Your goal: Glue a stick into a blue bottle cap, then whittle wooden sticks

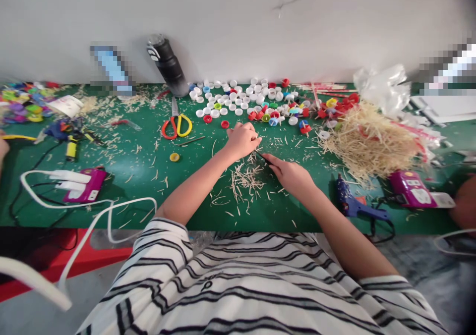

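Note:
My left hand (243,139) rests on the green table with its fingers curled together. Whatever its fingers press on is hidden beneath them. Just right of it, my right hand (293,175) grips a slim black-handled craft knife (265,158), whose tip points at my left fingertips. Below both hands lies a loose pile of short pale wood slivers (246,182). Beyond my left hand are many white bottle caps (240,102), with red, blue and green ones among them. Red caps (305,127) with thin sticks through them lie to the right.
Scissors (176,123), a yellow cap (174,157) and a black bottle (169,67) are on the left. A straw-like heap of sticks (375,141), a blue glue gun (359,207) and a purple power strip (411,189) lie right. White cables (107,203) cross the left edge.

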`<state>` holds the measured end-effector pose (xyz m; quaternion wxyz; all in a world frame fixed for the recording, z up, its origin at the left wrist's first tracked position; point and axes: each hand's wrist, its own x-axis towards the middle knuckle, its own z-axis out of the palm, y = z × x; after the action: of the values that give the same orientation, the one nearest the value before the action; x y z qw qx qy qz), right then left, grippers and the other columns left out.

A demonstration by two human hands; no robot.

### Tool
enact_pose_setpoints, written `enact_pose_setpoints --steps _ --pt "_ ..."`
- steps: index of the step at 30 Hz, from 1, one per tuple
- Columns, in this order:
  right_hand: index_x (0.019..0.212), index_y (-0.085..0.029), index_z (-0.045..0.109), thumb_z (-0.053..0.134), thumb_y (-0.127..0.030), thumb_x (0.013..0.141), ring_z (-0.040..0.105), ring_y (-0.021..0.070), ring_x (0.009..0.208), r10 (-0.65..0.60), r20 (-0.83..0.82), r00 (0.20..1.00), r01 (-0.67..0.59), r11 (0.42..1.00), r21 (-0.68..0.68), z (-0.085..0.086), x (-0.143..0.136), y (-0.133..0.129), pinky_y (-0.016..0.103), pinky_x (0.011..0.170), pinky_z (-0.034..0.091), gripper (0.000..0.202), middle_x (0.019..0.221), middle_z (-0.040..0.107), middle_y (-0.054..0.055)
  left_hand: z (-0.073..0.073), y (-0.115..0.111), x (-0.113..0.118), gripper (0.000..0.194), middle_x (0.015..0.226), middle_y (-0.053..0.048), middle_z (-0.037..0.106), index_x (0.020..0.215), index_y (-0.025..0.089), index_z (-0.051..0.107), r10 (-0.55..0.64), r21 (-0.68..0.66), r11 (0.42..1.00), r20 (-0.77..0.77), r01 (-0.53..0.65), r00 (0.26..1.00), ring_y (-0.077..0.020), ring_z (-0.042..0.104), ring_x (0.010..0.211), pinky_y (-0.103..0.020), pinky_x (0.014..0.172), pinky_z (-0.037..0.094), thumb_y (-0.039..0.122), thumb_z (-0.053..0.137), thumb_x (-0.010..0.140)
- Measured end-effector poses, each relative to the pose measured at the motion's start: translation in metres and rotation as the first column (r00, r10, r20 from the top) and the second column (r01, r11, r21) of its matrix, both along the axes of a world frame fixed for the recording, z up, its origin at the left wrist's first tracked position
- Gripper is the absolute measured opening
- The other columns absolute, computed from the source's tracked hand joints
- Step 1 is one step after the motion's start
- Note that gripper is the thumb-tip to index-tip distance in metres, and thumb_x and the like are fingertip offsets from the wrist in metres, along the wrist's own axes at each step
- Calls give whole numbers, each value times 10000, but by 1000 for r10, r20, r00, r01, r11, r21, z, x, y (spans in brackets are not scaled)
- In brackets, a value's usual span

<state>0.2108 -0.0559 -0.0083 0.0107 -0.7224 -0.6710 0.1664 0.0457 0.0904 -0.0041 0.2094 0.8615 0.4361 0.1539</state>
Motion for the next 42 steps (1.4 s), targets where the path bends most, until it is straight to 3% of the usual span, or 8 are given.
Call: enact_pose_setpoints --steps 17,24,30,37,42 --pt "1621 -414 453 353 -398 1099 756 258 917 -5 -26 1000 5 1000 -10 0 3 -9 327 718 512 532 1223 793 56 -4 3 0 457 1189 -71 722 564 149 501 -4 -2 1000 20 4 1000 -299 523 1164 -518 927 386 326 618 969" --pt "1612 -433 464 378 -404 1089 756 266 955 -40 -61 997 40 999 -1 -5 7 -21 340 751 532 531 1248 787 36 2 -3 2 473 1179 -78 706 560 147 457 -29 -13 999 8 29 1000 -309 522 1186 -523 947 375 309 604 979" --pt "1599 -438 482 380 -403 1083 749 253 860 -37 -75 997 38 999 20 -3 12 -25 339 713 527 527 1189 802 31 0 -1 -1 473 1174 -85 703 565 152 462 -36 -22 999 -9 36 999 -316 523 1176 -541 965 379 325 552 996" --pt "1588 -425 505 377 -431 1083 713 232 766 34 -41 999 -30 994 106 9 14 -9 312 643 471 522 1027 814 31 -4 1 -2 390 1206 -85 687 665 169 529 -66 0 998 -19 66 998 -310 513 1188 -539 979 370 329 485 1019" --pt "1573 -464 511 382 -441 1086 694 232 759 83 48 995 -87 993 84 11 16 13 301 610 402 505 987 807 23 -2 1 -2 378 1231 -83 667 694 169 557 -76 -11 997 -37 76 996 -328 500 1215 -553 984 363 324 464 1026"
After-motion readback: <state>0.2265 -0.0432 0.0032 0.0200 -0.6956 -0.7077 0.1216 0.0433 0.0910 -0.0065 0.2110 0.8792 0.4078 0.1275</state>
